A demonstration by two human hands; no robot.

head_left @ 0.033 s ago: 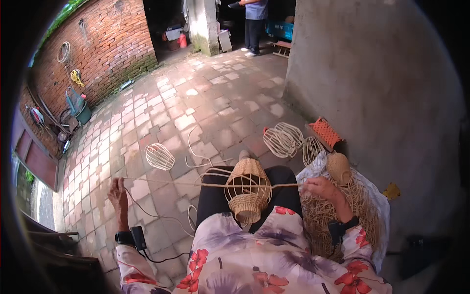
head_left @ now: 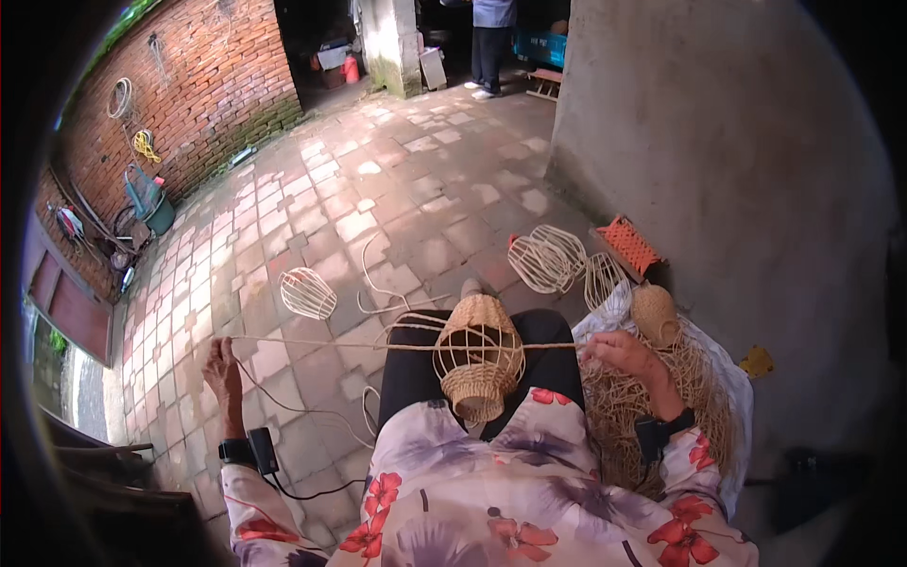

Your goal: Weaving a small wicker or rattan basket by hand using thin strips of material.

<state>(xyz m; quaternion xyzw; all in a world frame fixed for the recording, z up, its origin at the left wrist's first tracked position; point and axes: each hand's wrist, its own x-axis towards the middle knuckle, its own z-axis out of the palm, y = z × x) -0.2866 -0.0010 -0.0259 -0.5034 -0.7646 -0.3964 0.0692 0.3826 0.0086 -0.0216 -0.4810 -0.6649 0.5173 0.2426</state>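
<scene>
Between my two hands a long tan plaiting strand (head_left: 321,342) is stretched nearly level. My left hand (head_left: 220,371), out at the left, pinches one end, and a loose tail of it droops toward my knee. On the right, my right hand (head_left: 628,359) has its fingers closed on the other end. Behind the strand a partly woven basket (head_left: 480,312) rests in my lap. Both its ends are tightly woven, while bare ribs show in the middle. A few long unwoven strips stick out from its left side.
Open rib frames (head_left: 308,294) and more rib frames (head_left: 548,260) lie on the paving. By the wall are an orange lattice piece (head_left: 631,244), a small woven basket (head_left: 655,317) and a white sack (head_left: 739,383) under heaped strands (head_left: 694,416). A person (head_left: 491,47) stands at the far doorway.
The strand has become straighter and tauter, its twisted kink near my right hand gone. It sits slightly higher in view. The far person's hand and dark object have mostly left the picture's top.
</scene>
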